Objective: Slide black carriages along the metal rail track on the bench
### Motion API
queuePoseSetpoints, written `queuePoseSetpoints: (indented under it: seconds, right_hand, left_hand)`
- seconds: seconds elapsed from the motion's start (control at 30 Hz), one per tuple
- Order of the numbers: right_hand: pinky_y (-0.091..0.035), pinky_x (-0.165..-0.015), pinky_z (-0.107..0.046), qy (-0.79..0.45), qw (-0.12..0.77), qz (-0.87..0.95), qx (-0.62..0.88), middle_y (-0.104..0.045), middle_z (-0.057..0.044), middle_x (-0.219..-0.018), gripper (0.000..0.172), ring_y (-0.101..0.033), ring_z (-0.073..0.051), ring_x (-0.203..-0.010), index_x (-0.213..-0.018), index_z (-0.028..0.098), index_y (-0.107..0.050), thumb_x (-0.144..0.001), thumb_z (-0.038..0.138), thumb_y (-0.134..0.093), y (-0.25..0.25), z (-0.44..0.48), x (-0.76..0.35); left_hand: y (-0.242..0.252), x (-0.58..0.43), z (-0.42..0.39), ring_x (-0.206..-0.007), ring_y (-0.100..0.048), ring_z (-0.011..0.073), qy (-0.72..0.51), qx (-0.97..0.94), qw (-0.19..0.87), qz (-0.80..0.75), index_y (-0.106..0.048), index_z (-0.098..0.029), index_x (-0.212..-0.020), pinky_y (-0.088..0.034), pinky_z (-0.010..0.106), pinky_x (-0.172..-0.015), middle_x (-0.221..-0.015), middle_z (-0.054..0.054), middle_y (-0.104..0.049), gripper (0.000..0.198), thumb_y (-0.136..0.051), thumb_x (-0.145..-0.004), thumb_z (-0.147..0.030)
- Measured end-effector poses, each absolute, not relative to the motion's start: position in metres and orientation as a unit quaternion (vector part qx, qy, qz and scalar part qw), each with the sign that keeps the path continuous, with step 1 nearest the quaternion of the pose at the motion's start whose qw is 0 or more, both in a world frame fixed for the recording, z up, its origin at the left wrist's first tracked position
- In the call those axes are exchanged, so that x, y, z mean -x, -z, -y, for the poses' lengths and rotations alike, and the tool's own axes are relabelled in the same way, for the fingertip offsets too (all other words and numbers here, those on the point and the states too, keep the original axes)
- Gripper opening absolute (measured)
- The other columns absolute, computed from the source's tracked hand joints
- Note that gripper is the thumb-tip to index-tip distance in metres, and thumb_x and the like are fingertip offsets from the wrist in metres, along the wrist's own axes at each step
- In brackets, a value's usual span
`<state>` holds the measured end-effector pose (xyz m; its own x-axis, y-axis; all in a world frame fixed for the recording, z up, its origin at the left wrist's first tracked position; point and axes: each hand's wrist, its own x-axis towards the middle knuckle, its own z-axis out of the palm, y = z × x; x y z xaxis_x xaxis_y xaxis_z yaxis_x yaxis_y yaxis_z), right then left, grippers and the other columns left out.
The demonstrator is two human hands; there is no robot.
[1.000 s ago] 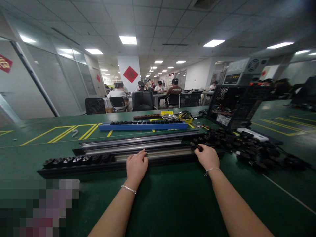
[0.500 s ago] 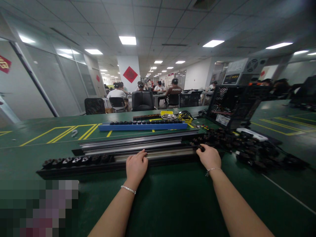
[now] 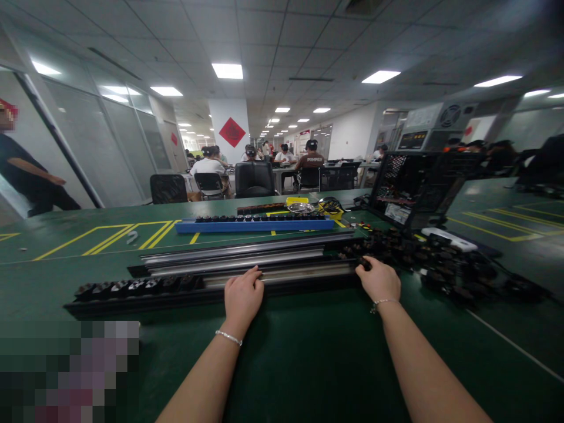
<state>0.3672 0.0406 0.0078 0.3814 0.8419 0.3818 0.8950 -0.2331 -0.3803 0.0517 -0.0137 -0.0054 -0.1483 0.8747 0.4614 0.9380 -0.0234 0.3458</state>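
Note:
A long black rail (image 3: 304, 274) with a metal channel lies across the green table. Several black parts (image 3: 136, 285) sit in a row on its left portion. My left hand (image 3: 244, 295) rests on the rail near its middle, fingers bent over the channel; whether they grip it is hard to tell. At the rail's right end, my right hand (image 3: 379, 278) pinches a small dark part (image 3: 365, 264), mostly covered by the fingers. Just behind lie more silver-and-black rails (image 3: 247, 258).
A blue rail (image 3: 255, 226) filled with black parts lies farther back. Loose black parts (image 3: 458, 270) are heaped at right, before an open computer case (image 3: 418, 182). A yellow item and a clear dish (image 3: 301, 208) stand behind. A person (image 3: 30, 170) walks at far left.
My right hand has moved slightly right toward the rail's end. My left hand has stayed in place. A person has come into view at far left.

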Motion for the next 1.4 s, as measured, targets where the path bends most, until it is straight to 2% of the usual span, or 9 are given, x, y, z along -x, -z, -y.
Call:
queuePoseSetpoints:
  seconds: [0.43, 0.73, 1.17, 1.3, 1.4]
  right_hand:
    - [-0.043, -0.086, -0.035, 0.065, 0.309, 0.547, 0.775, -0.065, -0.006, -0.111, 0.041, -0.055, -0.025, -0.100, -0.107, 0.020, -0.066, -0.074, 0.036, -0.046, 0.000, -0.048, -0.377]
    - [-0.042, -0.089, -0.034, 0.068, 0.294, 0.577, 0.759, -0.063, -0.006, -0.113, 0.040, -0.057, -0.024, -0.098, -0.104, 0.019, -0.066, -0.073, 0.035, -0.046, -0.002, -0.052, -0.391]
    - [-0.043, -0.087, -0.036, 0.073, 0.316, 0.566, 0.758, -0.064, -0.007, -0.110, 0.039, -0.057, -0.024, -0.095, -0.101, 0.019, -0.067, -0.071, 0.036, -0.047, 0.003, -0.055, -0.396]
    - [-0.045, -0.082, -0.034, 0.066, 0.334, 0.559, 0.756, -0.067, -0.007, -0.101, 0.038, -0.059, -0.023, -0.090, -0.099, 0.020, -0.068, -0.071, 0.035, -0.048, 0.003, -0.055, -0.398]
    - [-0.045, -0.079, -0.033, 0.066, 0.336, 0.553, 0.759, -0.066, -0.005, -0.105, 0.038, -0.059, -0.023, -0.090, -0.099, 0.022, -0.068, -0.071, 0.037, -0.047, 0.005, -0.056, -0.402]
  left_hand:
    - [0.004, -0.053, 0.015, -0.105, -0.060, 0.0163, 0.296, 0.648, 0.058, 0.699, -0.067, -0.028, -0.099, -0.037, 0.036, -0.092, -0.121, -0.005, -0.061, 0.034, -0.038, -0.082, -0.024]
    - [0.003, -0.053, 0.014, -0.103, -0.060, 0.0166, 0.302, 0.646, 0.049, 0.700, -0.067, -0.028, -0.098, -0.037, 0.036, -0.093, -0.120, -0.004, -0.062, 0.034, -0.038, -0.082, -0.024]
    - [0.005, -0.052, 0.015, -0.103, -0.061, 0.0164, 0.307, 0.646, 0.049, 0.697, -0.067, -0.028, -0.099, -0.036, 0.037, -0.093, -0.120, -0.004, -0.062, 0.033, -0.038, -0.082, -0.024]
    - [0.006, -0.052, 0.014, -0.101, -0.061, 0.0164, 0.309, 0.647, 0.056, 0.695, -0.067, -0.028, -0.099, -0.037, 0.037, -0.092, -0.120, -0.004, -0.063, 0.034, -0.038, -0.082, -0.024]
    - [0.005, -0.053, 0.015, -0.102, -0.061, 0.0164, 0.309, 0.649, 0.053, 0.693, -0.067, -0.028, -0.099, -0.037, 0.037, -0.093, -0.119, -0.004, -0.063, 0.034, -0.038, -0.082, -0.024]
